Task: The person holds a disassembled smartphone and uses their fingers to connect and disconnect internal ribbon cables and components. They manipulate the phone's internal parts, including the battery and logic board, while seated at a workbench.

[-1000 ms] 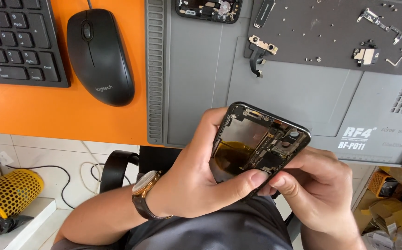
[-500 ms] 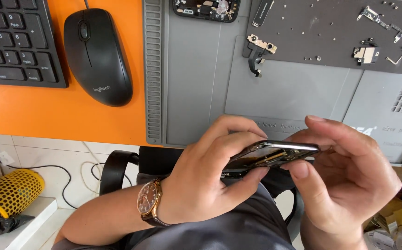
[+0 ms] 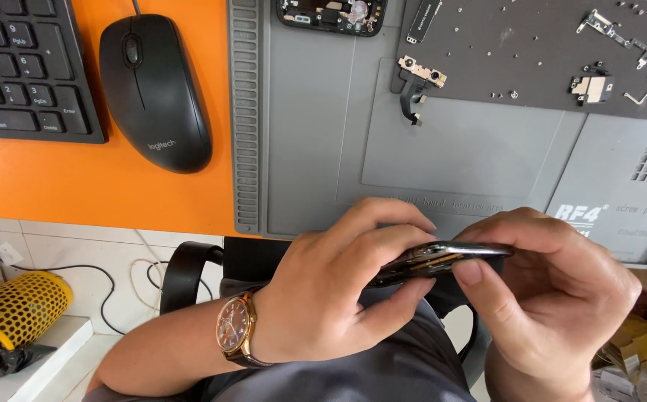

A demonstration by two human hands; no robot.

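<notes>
Phone chassis [image 3: 442, 259], opened and held edge-on between both of my hands above my lap, just in front of the near edge of the bench [image 3: 100, 190]. My left hand [image 3: 338, 290] wraps its near end, with the thumb underneath and the fingers [image 3: 383, 216] curled closed over the top. My right hand [image 3: 562, 298] pinches the far end, with the thumb pressed under the rim and the fingers arched narrowly over it. Both hands are closed on the chassis; neither holds a tool.

As for progress, I judge the strip-down to be well advanced. On the grey repair mat [image 3: 472, 149] lie a camera module with its flex cable [image 3: 416, 82], small metal brackets [image 3: 614, 33] and loose screws [image 3: 506, 95], and another opened assembly [image 3: 331, 13] lies at the mat's far edge. Some internals are visible in the chassis, though at this angle I cannot tell which parts remain. A black mouse [image 3: 156, 89] and keyboard [image 3: 21, 67] sit well apart to the left.
</notes>
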